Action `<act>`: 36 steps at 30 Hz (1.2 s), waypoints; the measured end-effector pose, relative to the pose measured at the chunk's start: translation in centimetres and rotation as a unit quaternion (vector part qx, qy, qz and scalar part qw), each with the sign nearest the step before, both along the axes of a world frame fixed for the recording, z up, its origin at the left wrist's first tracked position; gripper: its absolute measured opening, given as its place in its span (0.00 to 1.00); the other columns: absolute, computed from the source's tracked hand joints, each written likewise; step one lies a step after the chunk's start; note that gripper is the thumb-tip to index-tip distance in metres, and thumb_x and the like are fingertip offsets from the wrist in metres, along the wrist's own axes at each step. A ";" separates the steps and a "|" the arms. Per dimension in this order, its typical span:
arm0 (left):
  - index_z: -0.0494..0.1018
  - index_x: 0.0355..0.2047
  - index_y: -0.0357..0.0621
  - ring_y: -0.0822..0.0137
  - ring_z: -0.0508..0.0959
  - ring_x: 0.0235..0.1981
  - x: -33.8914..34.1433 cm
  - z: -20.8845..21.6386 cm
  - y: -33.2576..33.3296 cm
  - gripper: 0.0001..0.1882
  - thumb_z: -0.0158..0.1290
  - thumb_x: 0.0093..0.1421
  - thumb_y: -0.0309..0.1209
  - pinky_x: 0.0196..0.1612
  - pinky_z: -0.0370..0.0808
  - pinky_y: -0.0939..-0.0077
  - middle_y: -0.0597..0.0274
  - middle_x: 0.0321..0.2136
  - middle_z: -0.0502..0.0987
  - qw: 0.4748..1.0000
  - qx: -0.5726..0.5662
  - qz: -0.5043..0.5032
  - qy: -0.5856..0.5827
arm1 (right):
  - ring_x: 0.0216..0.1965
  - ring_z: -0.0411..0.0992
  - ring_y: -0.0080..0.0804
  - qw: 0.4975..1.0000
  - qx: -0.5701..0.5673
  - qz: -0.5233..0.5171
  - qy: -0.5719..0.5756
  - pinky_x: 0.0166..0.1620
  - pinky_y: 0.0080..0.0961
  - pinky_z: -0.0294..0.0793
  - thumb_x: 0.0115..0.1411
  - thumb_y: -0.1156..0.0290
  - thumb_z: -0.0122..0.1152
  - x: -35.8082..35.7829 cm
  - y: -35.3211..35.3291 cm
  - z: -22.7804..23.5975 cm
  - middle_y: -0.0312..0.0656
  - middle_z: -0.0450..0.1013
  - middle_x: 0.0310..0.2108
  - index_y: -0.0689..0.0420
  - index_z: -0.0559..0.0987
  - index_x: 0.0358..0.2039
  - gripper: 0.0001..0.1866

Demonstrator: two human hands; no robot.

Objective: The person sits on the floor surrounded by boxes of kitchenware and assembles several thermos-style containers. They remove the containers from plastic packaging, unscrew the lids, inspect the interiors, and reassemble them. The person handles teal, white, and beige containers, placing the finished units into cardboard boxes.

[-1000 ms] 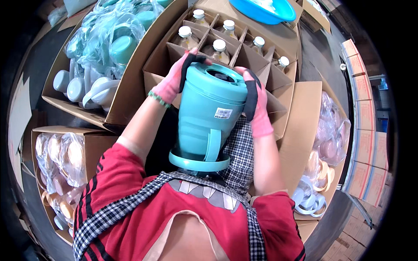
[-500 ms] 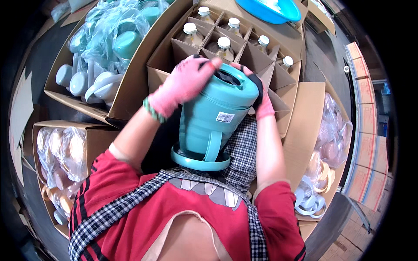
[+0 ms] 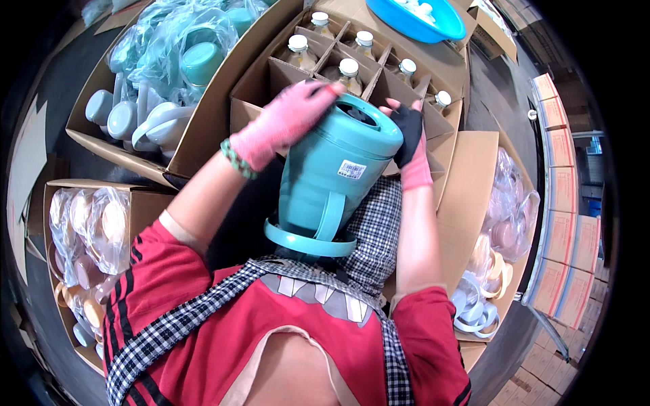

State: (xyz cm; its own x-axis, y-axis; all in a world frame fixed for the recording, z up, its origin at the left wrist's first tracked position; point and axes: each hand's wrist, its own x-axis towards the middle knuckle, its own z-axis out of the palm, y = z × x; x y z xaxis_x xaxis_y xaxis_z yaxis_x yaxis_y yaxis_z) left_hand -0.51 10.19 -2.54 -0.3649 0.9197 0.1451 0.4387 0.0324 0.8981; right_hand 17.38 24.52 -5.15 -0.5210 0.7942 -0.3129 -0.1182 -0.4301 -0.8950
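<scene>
A teal jug [image 3: 315, 169] with a side handle [image 3: 332, 216] and a white label stands tilted between my arms, close to my lap. A round opening with a dark inside shows in its top, and a broad teal ring [image 3: 308, 242] surrounds its lower end. My left hand [image 3: 294, 111], in a pink glove with bare fingertips, is closed over the top rim. Beside the rim's right edge, my right hand [image 3: 412, 142] has its fingers apart; its glove is pink with a black palm. Whether it still touches the jug I cannot tell.
Ahead is a divided carton [image 3: 261, 108] of glass bottles [image 3: 349, 70] with white caps. A blue basin [image 3: 416, 26] holding small white pieces sits beyond it. Left, a carton [image 3: 122, 159] contains teal and grey plastic parts; further cartons with bagged parts flank me.
My right hand has shifted right, off the jug's upper side, and its fingers have spread. My left hand stays on the rim; the jug has barely moved.
</scene>
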 end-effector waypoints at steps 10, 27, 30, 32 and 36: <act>0.71 0.42 0.40 0.71 0.73 0.35 -0.7 0.9 0.5 0.25 0.38 0.59 0.49 0.42 0.68 0.76 0.61 0.30 0.75 0.996 -0.042 -0.022 -0.072 | 0.35 0.67 0.28 0.994 0.098 -0.031 -0.030 0.43 0.23 0.67 0.58 0.43 0.38 0.7 0.2 -0.2 0.39 0.69 0.30 0.63 0.67 0.44 0.33; 0.68 0.39 0.35 0.64 0.71 0.32 -2.0 -1.6 -1.7 0.28 0.41 0.57 0.52 0.40 0.67 0.74 0.53 0.30 0.72 0.965 0.009 -0.005 -0.263 | 0.43 0.68 0.41 0.921 -0.189 0.275 0.200 0.49 0.33 0.67 0.63 0.53 0.25 -3.8 -1.3 0.6 0.51 0.67 0.45 0.67 0.65 0.45 0.29; 0.72 0.36 0.38 0.62 0.73 0.36 -1.7 1.8 -1.8 0.20 0.47 0.55 0.44 0.43 0.66 0.76 0.55 0.29 0.74 0.990 0.065 0.069 0.103 | 0.46 0.66 0.39 0.899 -0.184 0.326 0.227 0.53 0.34 0.63 0.62 0.55 0.26 -3.3 -0.1 0.0 0.50 0.66 0.46 0.66 0.65 0.46 0.28; 0.74 0.29 0.38 0.56 0.72 0.34 1.2 5.7 -2.7 0.18 0.49 0.53 0.43 0.42 0.67 0.72 0.54 0.26 0.72 0.978 0.057 -0.056 0.193 | 0.47 0.66 0.39 0.837 -0.268 0.377 0.293 0.53 0.34 0.62 0.62 0.56 0.28 -3.3 0.6 -0.3 0.50 0.66 0.46 0.66 0.65 0.47 0.26; 0.73 0.19 0.41 0.58 0.73 0.33 5.6 4.8 -1.9 0.17 0.50 0.50 0.43 0.41 0.67 0.68 0.55 0.24 0.72 0.944 0.083 -0.016 0.320 | 0.47 0.65 0.34 0.872 -0.221 0.367 0.237 0.53 0.29 0.61 0.62 0.60 0.27 -4.8 0.5 0.2 0.46 0.66 0.46 0.66 0.64 0.49 0.26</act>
